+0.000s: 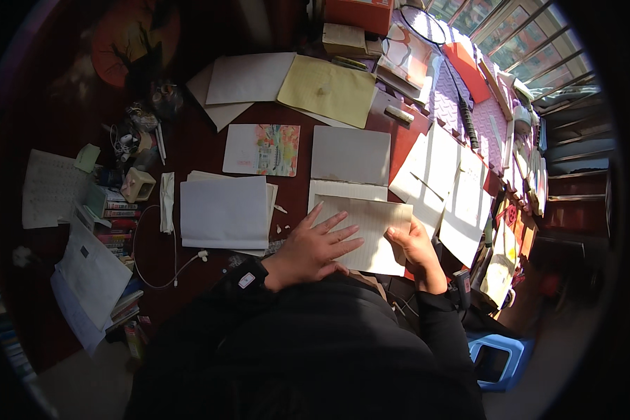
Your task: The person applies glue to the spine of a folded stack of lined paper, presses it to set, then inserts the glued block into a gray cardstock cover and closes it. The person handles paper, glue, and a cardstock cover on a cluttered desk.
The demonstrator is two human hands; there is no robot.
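Observation:
A notebook with a grey cover (350, 150) lies opened upward at the table's near middle. Its lined page (378, 246) reaches toward me, half in sunlight, with the near part raised a little at the right. My left hand (308, 250) rests over the page's left side, fingers spread and holding nothing. At the right edge, my right hand (418, 253) grips the page with the thumb on top; the other fingers are hidden underneath. Whether one sheet or several are in that grip, I cannot tell.
A stack of white paper (224, 210) sits left of my left hand, with a small colourful-covered booklet (262, 149) beyond it. Sunlit sheets (437, 182) lie to the right. A yellow pad (327, 87) is at the back; a white cable (136, 255) curls at left near books.

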